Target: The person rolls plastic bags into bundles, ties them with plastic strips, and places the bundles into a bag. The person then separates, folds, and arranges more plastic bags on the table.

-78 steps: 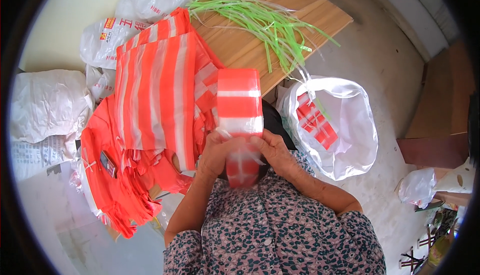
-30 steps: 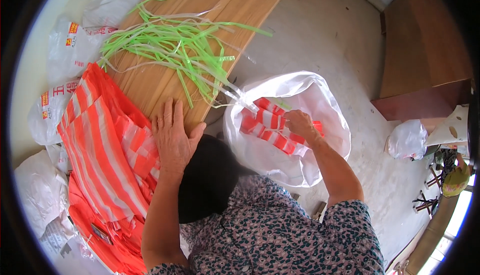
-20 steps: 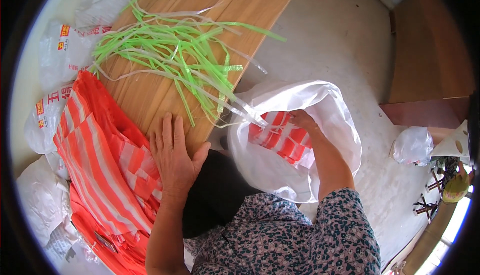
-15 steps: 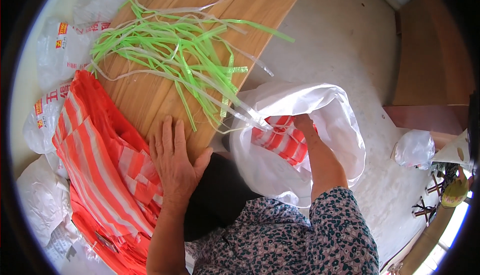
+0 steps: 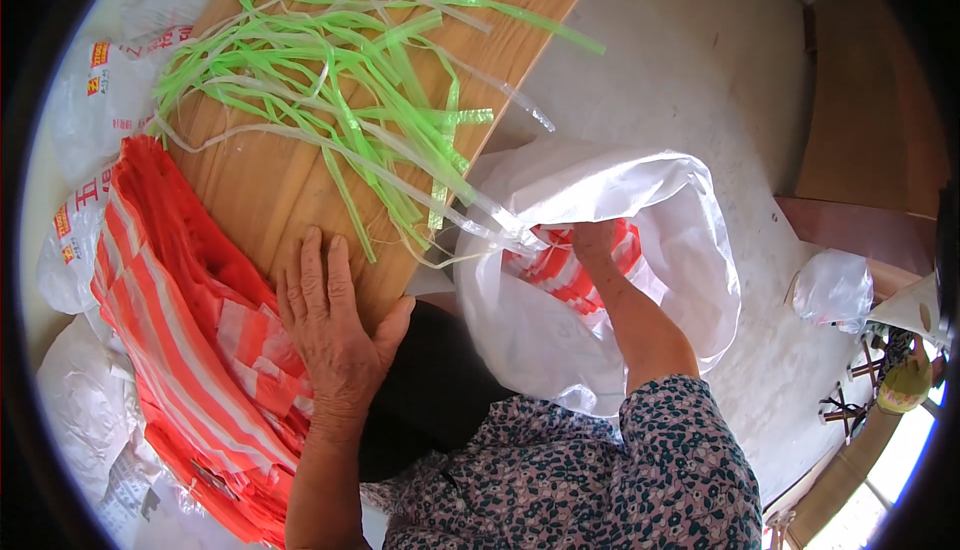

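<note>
My left hand (image 5: 330, 335) lies flat on the near edge of a wooden table (image 5: 270, 185), fingers stretched out and holding nothing. Just beside it is a large stack of red-and-white striped plastic bags (image 5: 165, 295). My right arm reaches into a big white woven sack (image 5: 520, 340). In there, my right hand (image 5: 592, 240) touches a red-and-white striped bundle (image 5: 560, 275); its fingers are hidden. A tangle of green and clear plastic strips (image 5: 350, 80) spreads over the table, and some clear ends hang down to the sack's rim.
White plastic bags with red print (image 5: 105, 100) line the table's left side. Brown cardboard boxes (image 5: 870, 120) stand at the right. A clear plastic bag (image 5: 833, 290) lies on the concrete floor (image 5: 690, 60), near a green and yellow object (image 5: 905, 385).
My right hand has shifted slightly left inside the sack, and the striped bundle there has moved or turned a little. My left hand stays flat on the table. The view has shifted slightly.
</note>
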The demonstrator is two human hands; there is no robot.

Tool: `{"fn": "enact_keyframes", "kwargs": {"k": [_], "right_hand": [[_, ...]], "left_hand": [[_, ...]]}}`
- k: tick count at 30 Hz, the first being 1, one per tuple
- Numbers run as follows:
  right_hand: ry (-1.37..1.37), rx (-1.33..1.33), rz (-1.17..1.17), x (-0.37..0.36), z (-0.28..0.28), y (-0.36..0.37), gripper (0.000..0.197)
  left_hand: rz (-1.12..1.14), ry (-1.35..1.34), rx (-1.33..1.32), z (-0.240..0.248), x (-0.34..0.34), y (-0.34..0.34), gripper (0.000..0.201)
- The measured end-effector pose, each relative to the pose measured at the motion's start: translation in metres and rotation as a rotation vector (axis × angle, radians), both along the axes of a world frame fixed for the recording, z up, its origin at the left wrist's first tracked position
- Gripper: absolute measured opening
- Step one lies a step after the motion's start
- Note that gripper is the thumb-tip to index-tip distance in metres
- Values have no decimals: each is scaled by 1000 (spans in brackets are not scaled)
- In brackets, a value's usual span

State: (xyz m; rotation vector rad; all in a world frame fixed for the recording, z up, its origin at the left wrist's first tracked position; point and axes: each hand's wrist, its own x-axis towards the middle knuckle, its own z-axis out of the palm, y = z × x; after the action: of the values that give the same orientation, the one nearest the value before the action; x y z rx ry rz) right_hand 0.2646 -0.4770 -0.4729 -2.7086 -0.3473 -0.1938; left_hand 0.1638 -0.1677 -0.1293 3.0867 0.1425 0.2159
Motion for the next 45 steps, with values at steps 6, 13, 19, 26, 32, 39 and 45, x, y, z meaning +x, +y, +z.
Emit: {"fn": "enact_keyframes", "kwargs": {"k": [6, 13, 19, 26, 32, 39, 45], "right_hand": [[495, -161, 13, 6, 17, 13, 29], [444, 163, 3, -33, 97, 30, 22], [309, -223, 237, -72, 55, 18, 40], [757, -183, 251, -82, 46, 33, 34], [978, -204, 145, -80, 51, 45, 32], [395, 52, 252, -63, 37, 11, 35], [324, -263, -52, -11, 66, -12, 56]], "left_hand": [[2, 0, -11, 3, 0, -2, 73], [9, -1, -11, 2, -2, 0, 73], [-2, -15, 7, 2, 0, 0, 72], [-8, -22, 13, -4, 0, 0, 76], [-35, -55, -2, -2, 0, 1, 76], [-19, -34, 3, -2, 1, -1, 72], [-15, -30, 9, -4, 0, 0, 73]]}}
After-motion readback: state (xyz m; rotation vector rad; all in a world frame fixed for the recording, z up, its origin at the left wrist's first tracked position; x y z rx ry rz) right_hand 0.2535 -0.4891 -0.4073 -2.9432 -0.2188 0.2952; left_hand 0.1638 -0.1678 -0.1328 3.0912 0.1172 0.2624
